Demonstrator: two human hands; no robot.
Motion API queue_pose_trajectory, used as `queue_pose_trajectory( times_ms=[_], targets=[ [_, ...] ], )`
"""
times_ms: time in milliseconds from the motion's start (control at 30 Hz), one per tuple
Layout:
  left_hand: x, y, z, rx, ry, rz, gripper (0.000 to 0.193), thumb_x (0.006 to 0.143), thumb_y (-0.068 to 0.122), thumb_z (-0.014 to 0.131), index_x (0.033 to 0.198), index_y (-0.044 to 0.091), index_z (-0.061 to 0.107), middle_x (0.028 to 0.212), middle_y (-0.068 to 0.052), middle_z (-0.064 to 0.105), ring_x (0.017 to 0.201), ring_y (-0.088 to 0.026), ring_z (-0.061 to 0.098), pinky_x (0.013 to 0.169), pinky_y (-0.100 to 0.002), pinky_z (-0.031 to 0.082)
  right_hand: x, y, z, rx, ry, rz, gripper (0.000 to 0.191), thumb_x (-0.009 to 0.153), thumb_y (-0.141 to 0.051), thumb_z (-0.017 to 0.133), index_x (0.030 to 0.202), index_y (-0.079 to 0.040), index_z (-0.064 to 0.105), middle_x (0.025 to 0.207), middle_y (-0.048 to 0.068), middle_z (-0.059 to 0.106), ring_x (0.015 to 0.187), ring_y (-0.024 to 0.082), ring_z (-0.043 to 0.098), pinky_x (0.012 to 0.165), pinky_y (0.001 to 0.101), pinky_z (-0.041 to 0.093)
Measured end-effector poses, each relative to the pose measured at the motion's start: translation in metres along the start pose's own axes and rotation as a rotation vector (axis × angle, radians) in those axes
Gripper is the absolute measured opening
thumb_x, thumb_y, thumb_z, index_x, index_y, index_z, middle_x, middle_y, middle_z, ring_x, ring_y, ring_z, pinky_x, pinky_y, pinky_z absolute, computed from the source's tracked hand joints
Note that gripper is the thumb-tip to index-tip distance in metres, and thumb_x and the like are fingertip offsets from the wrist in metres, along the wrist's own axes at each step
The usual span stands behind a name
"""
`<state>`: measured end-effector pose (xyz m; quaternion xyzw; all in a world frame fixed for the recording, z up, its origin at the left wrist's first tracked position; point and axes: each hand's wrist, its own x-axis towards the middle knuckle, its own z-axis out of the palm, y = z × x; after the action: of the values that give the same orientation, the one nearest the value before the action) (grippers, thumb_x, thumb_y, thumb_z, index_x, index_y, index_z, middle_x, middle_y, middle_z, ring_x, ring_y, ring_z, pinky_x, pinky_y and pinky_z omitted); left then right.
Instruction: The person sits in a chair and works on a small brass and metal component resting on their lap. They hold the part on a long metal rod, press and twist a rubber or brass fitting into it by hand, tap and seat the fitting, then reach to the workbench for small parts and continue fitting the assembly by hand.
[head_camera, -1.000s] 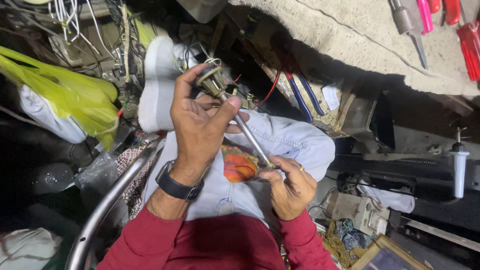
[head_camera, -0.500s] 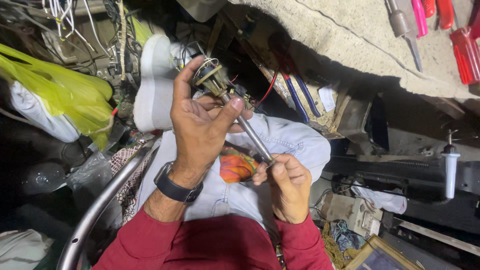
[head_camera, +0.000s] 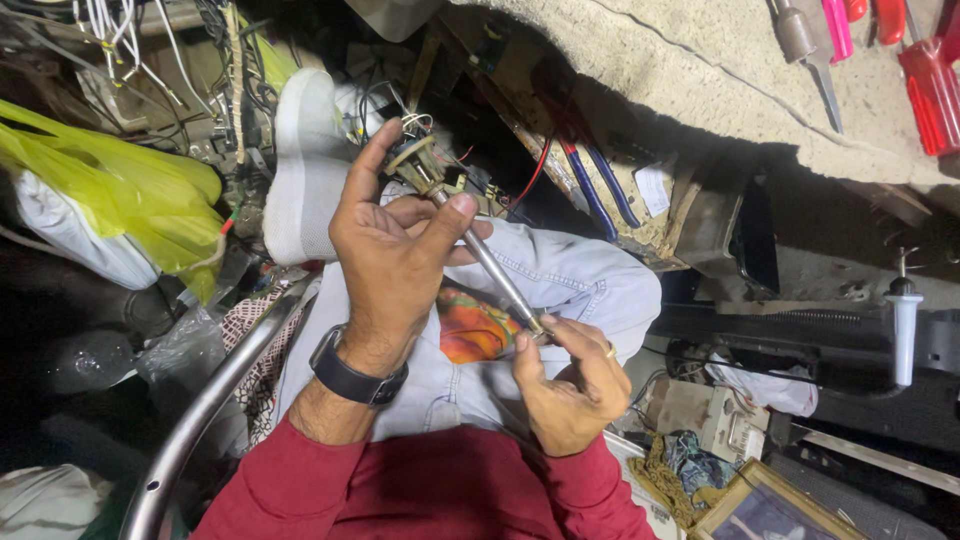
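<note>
A: What are the biggest things here?

B: The person's lap in light jeans (head_camera: 560, 290) fills the middle. A yellow bag (head_camera: 120, 190) lies far left, and a grey shoe (head_camera: 305, 160) sits up top.

A: And the hands?

B: There are 2. The left hand (head_camera: 390, 260) is higher and farther away. The right hand (head_camera: 565, 385) is lower and nearer the body.

A: What do they hold?

B: A thin metal rod (head_camera: 490, 265). It runs on a slant, from far left down to near right. A small round part (head_camera: 415, 160) with little wires sits on its far end.

A: Who holds which end?

B: The left hand is closed around the far end, thumb on the rod, 1 finger up by the round part. The right hand pinches the near end with its fingertips.

A: So the hands are apart?

B: Yes, apart, with bare rod between them, over the lap.

A: Which hand is closer to the round part?

B: The left.
</note>
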<state>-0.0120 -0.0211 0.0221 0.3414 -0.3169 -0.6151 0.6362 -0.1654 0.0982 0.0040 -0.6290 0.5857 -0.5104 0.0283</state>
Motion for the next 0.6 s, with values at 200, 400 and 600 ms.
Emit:
queue_pose_trajectory(
  times_ms=[200, 400, 600],
  targets=[
    [0.004, 0.0, -0.002, -0.061, 0.01, -0.032, 0.072, 0.092, -0.001, 0.073, 0.154, -0.001, 0.035, 0.094, -0.016, 0.075, 0.078, -0.024, 0.078, 0.061, -0.03, 0.067, 0.013, -0.007, -0.003, -0.167, 0.025, -0.261, 0.033, 0.08, 0.008, 0.084, 0.107, 0.001, 0.067, 0.094, 0.016, 0.071, 0.083, 0.025, 0.073, 0.071, 0.0326, 0.057],
    [0.006, 0.004, -0.005, -0.13, -0.038, 0.0, 0.062, 0.092, 0.0, 0.073, 0.143, 0.0, 0.038, 0.097, -0.017, 0.073, 0.078, -0.025, 0.078, 0.062, -0.033, 0.068, 0.013, -0.003, -0.006, -0.122, 0.007, -0.293, 0.036, 0.08, 0.008, 0.085, 0.11, 0.001, 0.067, 0.099, 0.017, 0.07, 0.089, 0.027, 0.074, 0.079, 0.0335, 0.06],
    [0.006, 0.005, -0.008, -0.096, -0.034, 0.019, 0.055, 0.094, 0.001, 0.073, 0.138, 0.0, 0.038, 0.097, -0.018, 0.073, 0.079, -0.025, 0.078, 0.06, -0.032, 0.067, 0.003, 0.005, -0.008, 0.12, -0.038, -0.022, 0.042, 0.082, 0.0, 0.086, 0.118, 0.003, 0.066, 0.108, 0.017, 0.072, 0.097, 0.023, 0.071, 0.09, 0.032, 0.057]
  ],
)
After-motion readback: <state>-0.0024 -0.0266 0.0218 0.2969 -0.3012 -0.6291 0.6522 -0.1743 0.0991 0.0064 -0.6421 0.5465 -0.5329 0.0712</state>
